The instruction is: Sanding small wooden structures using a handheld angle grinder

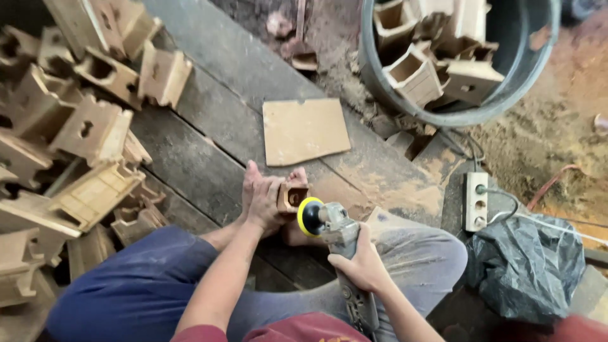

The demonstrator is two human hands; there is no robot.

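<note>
One small wooden block (291,196) sits braced between the person's bare feet on the dark planks (209,126), gripped by the left hand (265,204), fingers wrapped around it. Touching its right side is the yellow-rimmed pad of a sander (329,228), whose body the right hand (362,265) clasps tightly. Just beyond lies a cardboard sheet (305,130). Left of the legs, more wooden pieces lie in a pile (69,139); a tub (456,57) holds others, with a power strip (476,201) and black bag (525,266) nearby.

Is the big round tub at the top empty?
No, the dark tub holds several carved wooden blocks piled inside it.
</note>
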